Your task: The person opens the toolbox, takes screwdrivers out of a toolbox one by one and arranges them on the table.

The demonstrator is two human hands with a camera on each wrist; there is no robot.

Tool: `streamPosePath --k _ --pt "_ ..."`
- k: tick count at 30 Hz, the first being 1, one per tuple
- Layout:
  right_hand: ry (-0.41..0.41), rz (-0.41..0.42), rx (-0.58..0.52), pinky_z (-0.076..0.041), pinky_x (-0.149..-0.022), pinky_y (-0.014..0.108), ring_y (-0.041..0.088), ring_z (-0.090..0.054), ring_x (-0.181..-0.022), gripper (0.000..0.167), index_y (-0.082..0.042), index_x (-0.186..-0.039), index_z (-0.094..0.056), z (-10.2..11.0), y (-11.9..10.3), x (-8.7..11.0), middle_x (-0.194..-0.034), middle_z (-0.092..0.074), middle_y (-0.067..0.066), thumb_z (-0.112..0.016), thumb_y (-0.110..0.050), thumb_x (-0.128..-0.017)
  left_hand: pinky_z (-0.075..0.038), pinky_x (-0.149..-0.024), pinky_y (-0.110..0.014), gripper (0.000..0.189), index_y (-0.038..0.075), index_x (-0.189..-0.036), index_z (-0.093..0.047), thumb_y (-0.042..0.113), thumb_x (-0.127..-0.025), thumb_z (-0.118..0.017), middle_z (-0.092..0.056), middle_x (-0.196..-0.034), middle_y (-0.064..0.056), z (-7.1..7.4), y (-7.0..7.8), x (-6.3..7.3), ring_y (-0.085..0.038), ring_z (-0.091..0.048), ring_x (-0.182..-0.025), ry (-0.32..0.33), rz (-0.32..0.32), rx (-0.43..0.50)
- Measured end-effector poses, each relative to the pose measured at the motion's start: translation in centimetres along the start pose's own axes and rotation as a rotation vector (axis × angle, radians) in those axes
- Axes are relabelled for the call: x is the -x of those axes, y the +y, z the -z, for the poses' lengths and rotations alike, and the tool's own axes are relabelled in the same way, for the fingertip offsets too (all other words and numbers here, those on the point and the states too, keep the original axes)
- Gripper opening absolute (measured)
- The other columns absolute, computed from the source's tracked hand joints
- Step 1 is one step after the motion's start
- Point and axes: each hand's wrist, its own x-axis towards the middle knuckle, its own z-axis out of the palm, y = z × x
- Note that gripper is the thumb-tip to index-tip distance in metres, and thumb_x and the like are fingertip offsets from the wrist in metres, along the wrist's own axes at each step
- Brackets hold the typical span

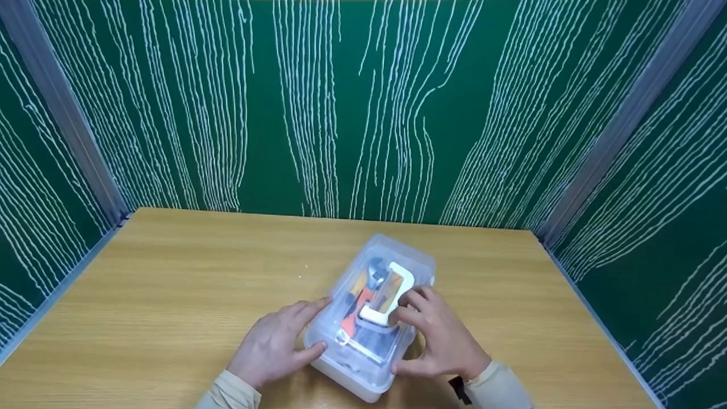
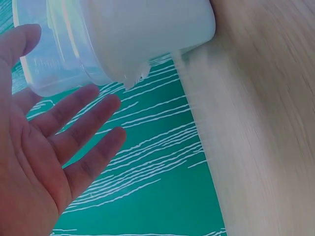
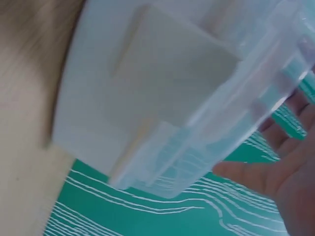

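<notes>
A translucent plastic toolbox (image 1: pixel 363 372) with a clear lid sits slightly tilted to the right on the table. A white C-shaped handle (image 1: pixel 404 279) lies flat on the lid. Through the lid show a grey adjustable wrench head (image 1: pixel 376 275) and orange-red tool parts (image 1: pixel 351 321). My left hand (image 1: pixel 278 343) is at the box's left side, thumb by the lid's edge, fingers spread loosely. From the right, my right hand (image 1: pixel 436 335) reaches over the lid, bent fingertips beside the handle, thumb near the lid's edge. Its fingertips are partly hidden in the right wrist view.
The wooden table (image 1: pixel 199 272) extends around the box. Green walls (image 1: pixel 261 113) with white wavy lines enclose its back and sides, with grey posts (image 1: pixel 619 108) at the corners. Small white specks (image 1: pixel 300 276) lie left of the box.
</notes>
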Motion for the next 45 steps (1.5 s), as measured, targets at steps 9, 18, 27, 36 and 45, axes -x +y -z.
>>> streamPosePath --k 9,18,27,36,45 --pt "-0.061 -0.029 0.181 -0.051 -0.089 0.042 0.018 -0.047 -0.11 0.079 -0.026 -0.109 -0.064 -0.2 -3.4 -0.4 -0.118 -0.058 -0.003 -0.061 -0.086 -0.059 -0.049 -0.097 -0.048 0.067 0.022 -0.145 -0.043 0.047 -0.087 -0.064 -0.057 -0.138 -0.004 0.2 0.5 0.0 -0.025 -0.058 -0.121 0.013 0.006 0.043" --pt "-0.063 -0.036 0.163 -0.05 -0.092 0.043 0.017 -0.045 -0.113 0.071 -0.029 -0.111 -0.066 -0.5 -3.5 -0.2 -0.117 -0.057 -0.007 -0.064 -0.081 -0.063 -0.053 -0.093 -0.041 0.062 0.016 -0.139 -0.048 0.043 -0.086 -0.067 -0.06 -0.133 -0.006 0.4 0.9 -0.1 -0.019 -0.064 -0.111 -0.03 0.03 0.143" --pt "-0.073 0.045 0.003 -0.053 -0.086 0.038 0.012 -0.043 -0.112 0.056 -0.033 -0.109 -0.065 0.0 -1.3 -0.3 -0.118 -0.054 -0.01 -0.076 -0.063 -0.063 -0.057 -0.083 -0.035 0.058 0.012 -0.131 -0.054 0.044 -0.085 -0.069 -0.069 -0.116 -0.004 1.5 1.6 0.0 -0.011 -0.065 -0.092 -0.139 0.065 0.241" --pt "-0.141 0.059 -0.024 -0.045 -0.09 0.04 0.009 -0.044 -0.11 0.056 -0.038 -0.109 -0.067 1.3 -0.3 -0.3 -0.117 -0.056 -0.014 -0.078 -0.061 -0.06 -0.051 -0.06 -0.021 0.046 0.008 -0.12 -0.058 0.038 -0.086 -0.068 -0.072 -0.088 -0.001 1.4 2.4 0.7 -0.008 -0.065 -0.075 -0.055 -0.09 0.137" --pt "-0.109 0.017 -0.154 -0.05 -0.093 0.044 0.009 -0.045 -0.115 0.059 -0.032 -0.116 -0.06 2.3 1.1 0.5 -0.124 -0.055 -0.012 -0.079 -0.057 -0.066 -0.05 -0.061 -0.022 0.043 0.014 -0.118 -0.058 0.042 -0.087 -0.066 -0.072 -0.093 -0.002 1.2 2.8 0.4 -0.006 -0.061 -0.072 -0.108 -0.07 0.125"
